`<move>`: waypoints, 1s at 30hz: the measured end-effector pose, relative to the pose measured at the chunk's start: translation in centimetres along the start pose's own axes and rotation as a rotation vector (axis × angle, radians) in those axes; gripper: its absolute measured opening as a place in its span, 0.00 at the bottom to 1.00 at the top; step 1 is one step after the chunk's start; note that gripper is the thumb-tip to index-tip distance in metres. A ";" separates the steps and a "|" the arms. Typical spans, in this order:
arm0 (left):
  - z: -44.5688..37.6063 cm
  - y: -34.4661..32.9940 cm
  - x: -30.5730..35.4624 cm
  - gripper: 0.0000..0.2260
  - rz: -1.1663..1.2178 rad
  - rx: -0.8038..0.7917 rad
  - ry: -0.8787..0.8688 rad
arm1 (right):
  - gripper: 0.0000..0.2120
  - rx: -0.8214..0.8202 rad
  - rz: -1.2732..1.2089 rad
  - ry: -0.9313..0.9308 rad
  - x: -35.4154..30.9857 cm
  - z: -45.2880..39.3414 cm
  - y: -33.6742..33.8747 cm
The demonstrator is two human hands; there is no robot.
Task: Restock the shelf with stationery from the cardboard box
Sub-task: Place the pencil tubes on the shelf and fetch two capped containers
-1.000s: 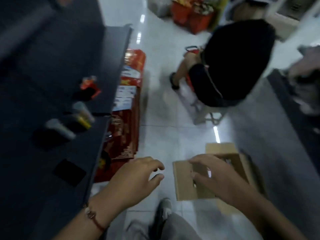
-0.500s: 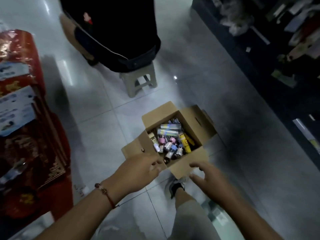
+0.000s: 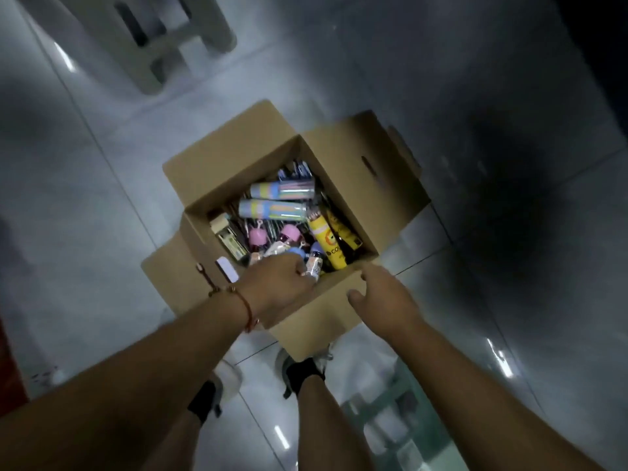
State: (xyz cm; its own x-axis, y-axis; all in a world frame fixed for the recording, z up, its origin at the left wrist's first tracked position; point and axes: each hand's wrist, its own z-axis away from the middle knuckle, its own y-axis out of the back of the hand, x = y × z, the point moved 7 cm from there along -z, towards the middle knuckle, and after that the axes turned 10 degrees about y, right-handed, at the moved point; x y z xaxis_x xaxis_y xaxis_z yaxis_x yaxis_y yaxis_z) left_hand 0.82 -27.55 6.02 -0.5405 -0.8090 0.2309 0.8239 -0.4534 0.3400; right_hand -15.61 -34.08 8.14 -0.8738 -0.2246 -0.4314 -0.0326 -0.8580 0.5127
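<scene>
Grey floor tiles [image 3: 85, 198] surround your cardboard box [image 3: 316, 321], open at centre. Your left hand [image 3: 275, 283] reaches inside at its 7 o'clock corner, fingers curled among small bottles [image 3: 314, 263]; whether it grips one is unclear. Your right hand [image 3: 384, 300] rests spread against the near wall.

Running dim and bluish overall; showing streaky glare on glossy floor tiles [image 3: 85, 232], heavy dark shadow at right, softening blur and wide-angle bending toward edges.
</scene>
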 end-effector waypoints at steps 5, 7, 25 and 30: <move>-15.3 -4.3 -2.7 0.18 0.458 0.057 0.239 | 0.21 -0.073 0.197 0.038 5.2 -10.7 -5.0; -20.0 -6.7 -2.7 0.21 0.594 0.041 0.261 | 0.20 -0.081 0.311 0.067 6.4 -14.7 -5.9; -20.8 -7.2 -9.3 0.17 1.299 0.167 0.204 | 0.17 0.116 0.044 -0.234 8.3 -20.7 -11.2; -7.9 -1.8 -10.7 0.15 1.281 0.047 0.169 | 0.15 0.133 -0.250 -0.150 0.3 -10.8 -8.1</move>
State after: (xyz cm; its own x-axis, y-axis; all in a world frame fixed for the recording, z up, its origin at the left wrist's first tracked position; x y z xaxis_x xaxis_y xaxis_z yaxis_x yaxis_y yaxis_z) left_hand 6.49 -21.01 -4.29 0.6562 -0.6931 0.2983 0.7271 0.6865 -0.0045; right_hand -10.40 -32.17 -4.16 -0.8924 0.0647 -0.4466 -0.3096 -0.8079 0.5015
